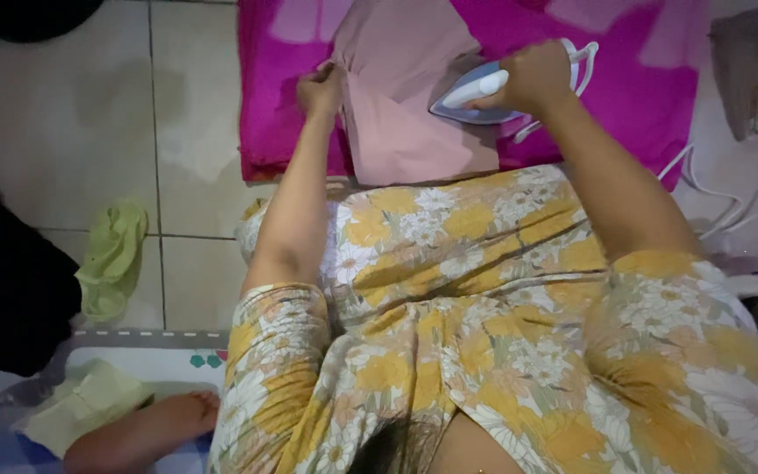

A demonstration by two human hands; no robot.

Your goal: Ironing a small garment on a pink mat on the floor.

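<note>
Iron (pixel 484 92) in my right hand (pixel 532 77), fingers wrapped tight round its white handle, soleplate flat on the pink cloth (pixel 405 96). Iron body is white and pale blue, nose pointing left toward my other hand. White cord (pixel 704 197) trails off right across the floor.

My left hand (pixel 320 88) sits at the left edge of the pink cloth, fingers curled and pinching the fabric there. Can't tell how much fabric is in the pinch; fingertips are hidden.

Pink cloth lies spread on a magenta floral blanket (pixel 642 96), which is folded flat on the tiled floor (pixel 89 114). Cloth shows a diagonal fold line running between my two hands.

I'm sitting on the floor, yellow floral dress (pixel 449 290) filling the lower frame, both arms stretched forward.

Left of me: a crumpled green cloth (pixel 111 259) on the tiles, well apart from the blanket. Black fabric (pixel 6 281) at the far left edge. Bare foot (pixel 190 412) at bottom left, beside a pale green folded cloth (pixel 89 404) on a patterned mat (pixel 164 351).
</note>
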